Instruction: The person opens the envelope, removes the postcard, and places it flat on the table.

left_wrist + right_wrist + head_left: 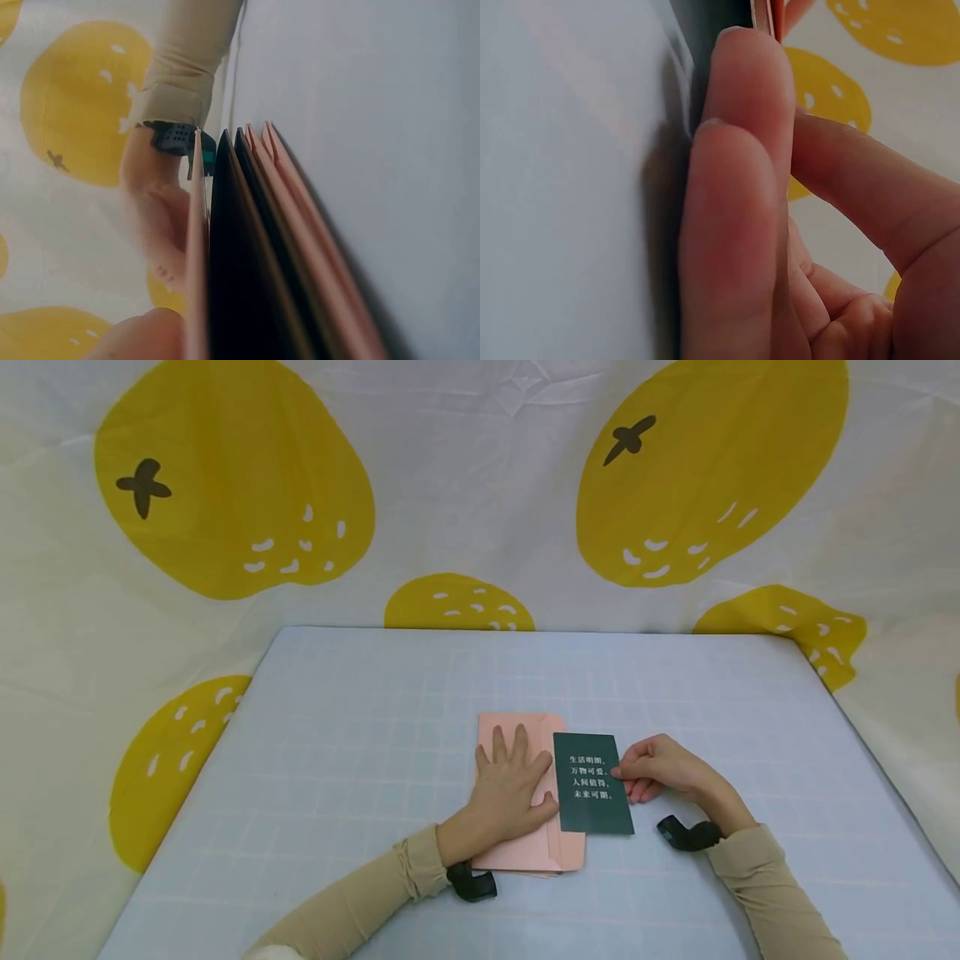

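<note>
My left hand (508, 785) lies with fingers spread on a pink envelope (517, 857), the top one of a small stack. At its right side is a dark green card (595, 814) with several lines of white characters. The card overlaps the envelope's right part, and its left edge lies by my left thumb. My right hand (667, 768) pinches the card's right edge, thumb on top and fingers beneath. Up close in the right wrist view, two fingertips (735, 187) are under the card's edge. In the left wrist view, pink and dark layers (262, 255) show edge-on.
Everything lies on a table with a pale blue checked cloth (360, 727). A white curtain (472, 468) with yellow fruit prints hangs behind and beside it. Black wrist cameras (472, 883) sit by both cuffs.
</note>
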Demonstrator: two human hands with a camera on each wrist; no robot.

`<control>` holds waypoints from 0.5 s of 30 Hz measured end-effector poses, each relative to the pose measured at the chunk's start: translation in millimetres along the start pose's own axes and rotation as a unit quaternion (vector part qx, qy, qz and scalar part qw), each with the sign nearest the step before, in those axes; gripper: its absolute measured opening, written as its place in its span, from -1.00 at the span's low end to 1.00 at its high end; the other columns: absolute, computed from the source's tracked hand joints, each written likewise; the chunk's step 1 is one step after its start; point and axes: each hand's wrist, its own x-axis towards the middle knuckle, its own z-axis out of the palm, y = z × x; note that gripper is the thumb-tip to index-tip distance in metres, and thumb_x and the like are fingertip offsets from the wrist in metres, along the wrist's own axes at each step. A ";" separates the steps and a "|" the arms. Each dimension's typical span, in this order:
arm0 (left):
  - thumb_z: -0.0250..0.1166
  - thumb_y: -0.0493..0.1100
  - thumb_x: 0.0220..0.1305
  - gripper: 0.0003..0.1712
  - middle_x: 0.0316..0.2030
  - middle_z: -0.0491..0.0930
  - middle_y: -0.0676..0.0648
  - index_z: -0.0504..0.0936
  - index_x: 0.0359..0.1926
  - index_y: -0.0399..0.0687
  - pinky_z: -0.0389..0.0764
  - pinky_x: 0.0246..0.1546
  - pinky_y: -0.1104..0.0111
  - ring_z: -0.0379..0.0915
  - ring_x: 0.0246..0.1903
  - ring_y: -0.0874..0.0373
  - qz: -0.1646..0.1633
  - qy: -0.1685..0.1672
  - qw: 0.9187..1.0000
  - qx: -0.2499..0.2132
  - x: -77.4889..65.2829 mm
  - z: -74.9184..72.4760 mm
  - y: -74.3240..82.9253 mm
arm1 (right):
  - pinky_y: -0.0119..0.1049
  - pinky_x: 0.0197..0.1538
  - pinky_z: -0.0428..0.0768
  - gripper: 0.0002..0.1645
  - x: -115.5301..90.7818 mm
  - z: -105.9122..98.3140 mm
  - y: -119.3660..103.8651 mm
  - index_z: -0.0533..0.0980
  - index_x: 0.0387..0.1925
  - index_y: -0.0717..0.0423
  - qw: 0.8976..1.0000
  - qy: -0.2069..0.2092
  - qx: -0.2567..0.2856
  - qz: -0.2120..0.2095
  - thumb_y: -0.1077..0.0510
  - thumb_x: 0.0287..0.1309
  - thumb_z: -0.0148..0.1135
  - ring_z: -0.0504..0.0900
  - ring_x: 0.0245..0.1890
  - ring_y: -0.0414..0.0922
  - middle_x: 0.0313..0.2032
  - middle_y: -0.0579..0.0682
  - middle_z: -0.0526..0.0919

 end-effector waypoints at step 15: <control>0.06 0.23 0.23 -0.51 0.34 0.26 -0.39 0.42 0.10 0.15 0.33 -0.04 -0.40 0.13 0.28 -0.56 0.004 0.011 1.000 -0.007 -3.0 0.4 0.0 | -0.33 -0.51 0.63 -0.74 -6.9 -10.9 3.2 0.59 -0.33 0.38 1.000 0.002 -0.013 0.003 0.18 0.28 0.27 0.66 -0.61 -0.14 -0.57 0.09 0.67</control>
